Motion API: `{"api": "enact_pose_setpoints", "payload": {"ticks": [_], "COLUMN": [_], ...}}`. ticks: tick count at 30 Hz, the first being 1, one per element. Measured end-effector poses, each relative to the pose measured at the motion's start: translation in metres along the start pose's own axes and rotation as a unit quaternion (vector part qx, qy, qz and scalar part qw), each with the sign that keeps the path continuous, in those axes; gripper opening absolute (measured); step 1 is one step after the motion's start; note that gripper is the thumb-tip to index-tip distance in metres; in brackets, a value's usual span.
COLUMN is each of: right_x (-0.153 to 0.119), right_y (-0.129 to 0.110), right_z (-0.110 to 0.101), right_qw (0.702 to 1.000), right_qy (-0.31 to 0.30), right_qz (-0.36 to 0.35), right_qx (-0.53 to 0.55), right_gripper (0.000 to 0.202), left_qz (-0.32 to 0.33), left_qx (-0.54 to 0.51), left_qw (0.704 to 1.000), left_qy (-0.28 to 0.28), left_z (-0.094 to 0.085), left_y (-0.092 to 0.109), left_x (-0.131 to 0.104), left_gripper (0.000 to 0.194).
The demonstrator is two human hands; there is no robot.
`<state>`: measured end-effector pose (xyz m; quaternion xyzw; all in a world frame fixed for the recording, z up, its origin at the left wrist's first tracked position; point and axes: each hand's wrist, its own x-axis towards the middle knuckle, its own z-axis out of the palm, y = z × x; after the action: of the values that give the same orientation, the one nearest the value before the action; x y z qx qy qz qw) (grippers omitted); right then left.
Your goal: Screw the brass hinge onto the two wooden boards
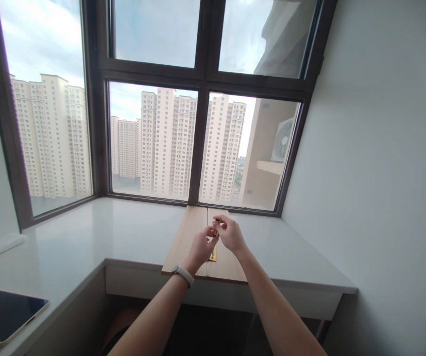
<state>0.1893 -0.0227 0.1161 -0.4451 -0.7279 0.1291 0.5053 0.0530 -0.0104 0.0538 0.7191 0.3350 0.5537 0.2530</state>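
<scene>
My left hand and my right hand meet above a light wooden board. Between the fingertips of both is a small black-and-yellow object, held roughly upright; its exact kind is too small to make out. The fingers of each hand are pinched closed on it and cover part of it. Just below them, a yellow piece with dark markings lies on the board, partly hidden by my left hand. A watch with a pale strap is on my left wrist.
The board lies across a white counter, its near end reaching the front edge. A tablet rests on the counter at lower left. Dark-framed windows stand behind, and a white wall bounds the right.
</scene>
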Motion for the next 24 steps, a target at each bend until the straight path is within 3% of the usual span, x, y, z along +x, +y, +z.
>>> {"api": "enact_pose_setpoints", "payload": {"ticks": [5,12,19,24], "right_x": [-0.0025,-0.0008,-0.0033,-0.0037], "right_y": [-0.0002,0.0031,-0.0016,-0.0003], "right_z": [0.0027,0.0024,0.0042,0.0028], "right_qw": [0.999,0.999,1.0,1.0], "right_qy": [0.032,-0.021,0.017,0.004], "right_qz": [-0.004,0.017,-0.007,0.001], "right_qx": [-0.014,0.046,0.001,0.005], "right_gripper": [0.024,0.033,0.022,0.031], "left_qz": [-0.013,-0.003,-0.002,0.003], "left_qx": [0.011,-0.025,0.008,-0.007], "left_qw": [1.0,1.0,1.0,1.0], "left_qy": [0.018,-0.001,0.022,0.02], "left_z": [0.002,-0.001,-0.0004,-0.0014], "left_y": [0.0012,0.0015,0.0007,0.0023], "left_x": [-0.001,-0.0007,-0.0001,0.0006], "left_gripper": [0.024,0.024,0.024,0.02]}}
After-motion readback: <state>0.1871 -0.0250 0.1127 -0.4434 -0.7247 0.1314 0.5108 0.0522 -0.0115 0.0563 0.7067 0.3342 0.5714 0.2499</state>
